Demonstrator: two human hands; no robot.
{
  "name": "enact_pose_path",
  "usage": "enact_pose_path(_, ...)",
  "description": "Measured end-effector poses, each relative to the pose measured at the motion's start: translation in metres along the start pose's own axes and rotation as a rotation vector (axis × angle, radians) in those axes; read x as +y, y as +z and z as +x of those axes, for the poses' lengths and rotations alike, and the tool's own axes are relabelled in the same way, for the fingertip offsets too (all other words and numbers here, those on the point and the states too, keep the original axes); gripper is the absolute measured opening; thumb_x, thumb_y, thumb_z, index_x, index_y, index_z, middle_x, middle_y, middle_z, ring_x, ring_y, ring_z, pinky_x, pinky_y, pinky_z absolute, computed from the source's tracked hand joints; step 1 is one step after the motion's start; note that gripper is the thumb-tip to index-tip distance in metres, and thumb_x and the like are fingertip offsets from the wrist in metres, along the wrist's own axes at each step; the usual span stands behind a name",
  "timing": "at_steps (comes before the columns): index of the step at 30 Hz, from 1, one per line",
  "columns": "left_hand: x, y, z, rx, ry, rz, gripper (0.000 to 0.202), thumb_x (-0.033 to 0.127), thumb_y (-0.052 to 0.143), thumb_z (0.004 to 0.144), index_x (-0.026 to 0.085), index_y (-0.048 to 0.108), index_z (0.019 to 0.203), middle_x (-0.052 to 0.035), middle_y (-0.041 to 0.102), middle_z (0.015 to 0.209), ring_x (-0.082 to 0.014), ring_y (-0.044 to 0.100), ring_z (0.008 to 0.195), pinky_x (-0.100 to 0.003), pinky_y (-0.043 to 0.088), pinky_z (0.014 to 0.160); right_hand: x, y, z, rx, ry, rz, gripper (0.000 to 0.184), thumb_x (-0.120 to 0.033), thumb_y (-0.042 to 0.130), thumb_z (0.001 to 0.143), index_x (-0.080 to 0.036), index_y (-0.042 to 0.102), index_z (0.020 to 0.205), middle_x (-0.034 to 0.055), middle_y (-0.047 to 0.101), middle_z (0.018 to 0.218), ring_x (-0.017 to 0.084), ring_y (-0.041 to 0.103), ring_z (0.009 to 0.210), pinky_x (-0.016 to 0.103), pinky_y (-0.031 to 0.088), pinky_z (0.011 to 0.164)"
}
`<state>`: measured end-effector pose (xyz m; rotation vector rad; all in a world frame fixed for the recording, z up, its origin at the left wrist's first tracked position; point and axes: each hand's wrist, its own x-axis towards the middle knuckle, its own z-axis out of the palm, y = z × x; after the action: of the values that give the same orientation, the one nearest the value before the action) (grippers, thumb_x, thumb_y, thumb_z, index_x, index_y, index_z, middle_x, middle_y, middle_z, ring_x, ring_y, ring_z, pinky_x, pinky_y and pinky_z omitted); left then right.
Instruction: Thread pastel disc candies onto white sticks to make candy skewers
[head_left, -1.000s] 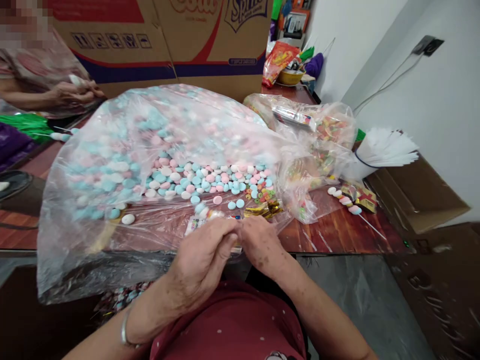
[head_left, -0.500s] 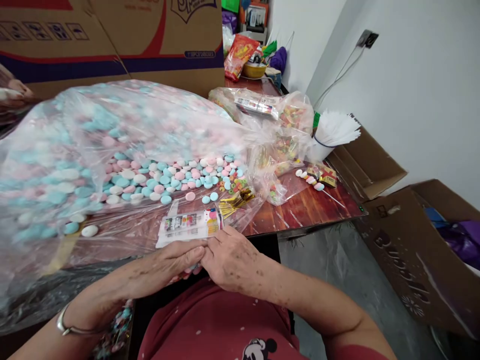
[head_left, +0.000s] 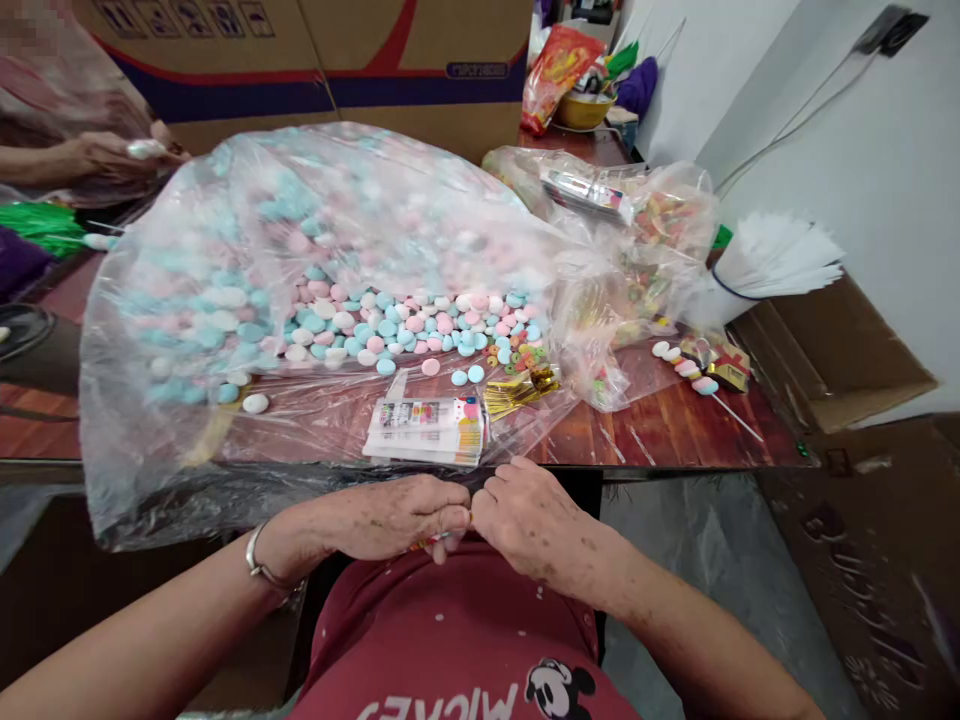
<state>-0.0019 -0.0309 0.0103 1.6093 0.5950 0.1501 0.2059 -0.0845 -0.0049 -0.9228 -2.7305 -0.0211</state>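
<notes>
- Two bare hands met just off the front edge of the dark red wood-grain table [head_left: 675,441], between it and the maroon printed shirt [head_left: 442,630].
- Left hand [head_left: 390,518], silver metal bangle [head_left: 256,560] at its wrist: fingers curled around a small red-and-white piece [head_left: 429,543], mostly hidden; material unclear.
- Right hand [head_left: 529,520]: clenched, knuckles up, fingertips against the left's; couldn't tell whether it pinched the same piece.
- Key relation: visible bit of the piece lay under the left fingers, touching them, right hand just beside. Left was nearer. Long axis seemed to run left to right, towards the right fist; full length covered, so not certain.
- Stack of flat white printed packets [head_left: 424,430] lay near the table's front edge, straight ahead of the left fingers, long side roughly along that edge, touched by neither hand.
- Bundle of shiny gold foil strips [head_left: 517,391] lay beyond the stack's right end, ahead of the right hand.
- Pastel pink, blue and white round candies [head_left: 405,330] spread farther back.
- White stick with threaded candies [head_left: 703,384] lay towards the table's front right corner, well apart from both hands.
</notes>
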Motion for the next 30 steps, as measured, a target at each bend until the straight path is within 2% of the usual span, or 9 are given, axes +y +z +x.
enact_pose_path(2,0.001,0.000,0.002,-0.163,-0.113,-0.001,0.045,0.052,0.039,0.098,0.018,0.058,0.075,-0.0020,0.061,0.068,-0.0141,0.058,0.064,-0.027,0.048,0.069,0.006,0.001,0.001,0.033,0.010,0.011,0.026,-0.009,0.044,0.092,-0.019,0.056,0.071,0.0021,0.056,0.062,0.018,0.046,0.060,0.035,0.032,0.063)
enact_pose_path(8,-0.005,0.005,-0.002,0.069,-0.330,-0.424,0.049,0.063,0.053,0.088,0.018,0.054,0.069,0.0027,0.049,0.058,-0.0100,0.045,0.048,-0.023,0.035,0.047,0.015,-0.004,0.006,0.259,-0.021,-0.033,0.031,-0.015,0.042,0.099,-0.010,0.059,0.125,0.0142,0.066,0.121,0.027,0.053,0.113,0.047,0.037,0.101)
enact_pose_path(12,-0.009,0.010,-0.001,-0.005,-0.337,-0.627,0.044,0.057,0.056,0.087,0.018,0.050,0.068,0.0029,0.048,0.058,-0.0080,0.039,0.042,-0.024,0.032,0.045,0.013,-0.001,0.006,0.329,-0.113,0.026,0.026,-0.010,0.043,0.097,-0.007,0.064,0.112,0.0100,0.069,0.093,0.022,0.056,0.090,0.042,0.041,0.092)
enact_pose_path(15,-0.009,0.011,0.001,-0.030,-0.274,-0.345,0.039,0.051,0.048,0.092,0.019,0.050,0.070,0.0015,0.050,0.062,-0.0102,0.043,0.048,-0.024,0.037,0.048,0.012,0.002,0.006,0.309,-0.091,0.036,0.025,-0.008,0.042,0.095,-0.010,0.066,0.091,0.0047,0.059,0.071,0.018,0.046,0.069,0.038,0.040,0.075)
enact_pose_path(18,-0.006,0.014,0.004,0.151,-0.147,0.088,0.029,0.039,0.042,0.097,0.018,0.055,0.080,-0.0026,0.058,0.075,-0.0154,0.052,0.066,-0.028,0.044,0.063,0.015,0.004,0.006,0.261,0.031,0.054,0.030,-0.009,0.041,0.094,-0.016,0.057,0.070,0.0023,0.051,0.064,0.017,0.041,0.065,0.036,0.034,0.068)
enact_pose_path(21,-0.009,0.022,0.007,0.393,0.156,0.574,0.015,0.023,0.042,0.097,0.018,0.056,0.095,-0.0049,0.062,0.082,-0.0174,0.054,0.071,-0.029,0.045,0.065,0.018,0.005,0.006,0.225,0.148,0.107,0.030,-0.011,0.042,0.093,-0.019,0.051,0.066,0.0008,0.051,0.063,0.016,0.040,0.064,0.035,0.031,0.066)
enact_pose_path(24,-0.019,0.027,0.011,0.506,0.445,0.915,0.019,0.008,0.040,0.094,0.019,0.054,0.086,-0.0036,0.059,0.074,-0.0165,0.050,0.063,-0.028,0.041,0.058,0.020,0.004,0.005,0.183,0.191,0.145,0.031,-0.011,0.042,0.093,-0.020,0.050,0.065,-0.0003,0.052,0.062,0.016,0.040,0.063,0.035,0.032,0.067)
enact_pose_path(27,-0.024,0.026,0.013,0.546,0.476,0.873,0.022,0.005,0.040,0.094,0.019,0.053,0.083,-0.0019,0.057,0.069,-0.0144,0.047,0.058,-0.026,0.038,0.054,0.025,-0.002,0.000,0.218,0.226,0.198,0.030,-0.016,0.041,0.098,-0.020,0.055,0.071,0.0008,0.057,0.066,0.016,0.046,0.067,0.034,0.036,0.068)
enact_pose_path(30,-0.021,0.022,0.012,0.569,0.262,0.482,0.019,0.016,0.043,0.098,0.019,0.056,0.084,0.0011,0.056,0.063,-0.0113,0.049,0.054,-0.022,0.038,0.052,0.044,-0.008,-0.010,0.395,0.431,0.285,0.020,-0.022,0.042,0.100,-0.019,0.062,0.100,0.0047,0.067,0.085,0.018,0.059,0.080,0.034,0.044,0.074)
